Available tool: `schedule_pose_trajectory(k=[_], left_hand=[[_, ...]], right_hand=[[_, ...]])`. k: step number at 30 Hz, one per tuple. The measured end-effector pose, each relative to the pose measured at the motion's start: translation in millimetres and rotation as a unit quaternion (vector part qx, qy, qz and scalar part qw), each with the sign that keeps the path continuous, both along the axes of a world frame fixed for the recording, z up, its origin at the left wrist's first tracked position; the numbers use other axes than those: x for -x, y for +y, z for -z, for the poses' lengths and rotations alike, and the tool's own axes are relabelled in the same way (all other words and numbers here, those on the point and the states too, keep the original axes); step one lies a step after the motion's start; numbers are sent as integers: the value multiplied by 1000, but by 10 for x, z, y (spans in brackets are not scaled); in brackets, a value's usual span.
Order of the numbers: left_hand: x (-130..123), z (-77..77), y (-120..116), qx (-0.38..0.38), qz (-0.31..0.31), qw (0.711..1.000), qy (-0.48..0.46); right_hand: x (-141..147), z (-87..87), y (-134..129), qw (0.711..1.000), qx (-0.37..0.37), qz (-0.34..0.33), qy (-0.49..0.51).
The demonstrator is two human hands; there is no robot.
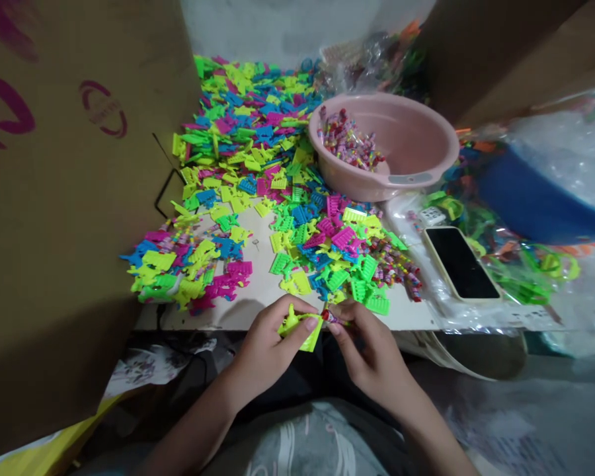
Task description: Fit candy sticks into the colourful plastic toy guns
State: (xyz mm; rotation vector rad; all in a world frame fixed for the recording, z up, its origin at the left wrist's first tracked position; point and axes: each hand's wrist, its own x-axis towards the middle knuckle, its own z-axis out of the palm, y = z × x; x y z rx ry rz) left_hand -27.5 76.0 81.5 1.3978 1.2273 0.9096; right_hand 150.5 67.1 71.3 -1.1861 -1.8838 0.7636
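Note:
My left hand (264, 350) grips a flat yellow plastic piece (309, 340) with a ridged panel and a small figure-like shape at one end, thumb on top. Between the fingertips of my right hand (371, 344) is a small printed tube (331, 318) with a red end, which meets the right edge of the yellow piece. Whether the two are joined I cannot tell. Both hands are just off the table's front edge. Beyond them lies a heap of similar pieces (337, 241) in green, pink, blue and yellow, with a bunch of printed tubes (394, 264) at its right.
A pink basin (416, 139) holding more tubes stands behind the heap. To the right, a phone (461, 263) rests on clear plastic bags. Tall cardboard (94, 198) closes off the left side. Another mixed pile (178, 264) sits at the table's left, and a bucket (486, 354) is below the edge.

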Motion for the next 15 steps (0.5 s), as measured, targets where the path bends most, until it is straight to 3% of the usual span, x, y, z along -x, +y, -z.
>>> schedule_pose_trajectory(k=[3,8,15], left_hand=[[-6,-17,-24,32,3,999,-25],[-36,-36,-48,88,20,995,-50],[-144,156,-47,147,7,987,-66]], right_hand=[[-43,-38,-3,996,7,-41,-73],[-100,-43,-53,979,-100,-64,-165],[-30,172,-141,969,-110,21,-221]])
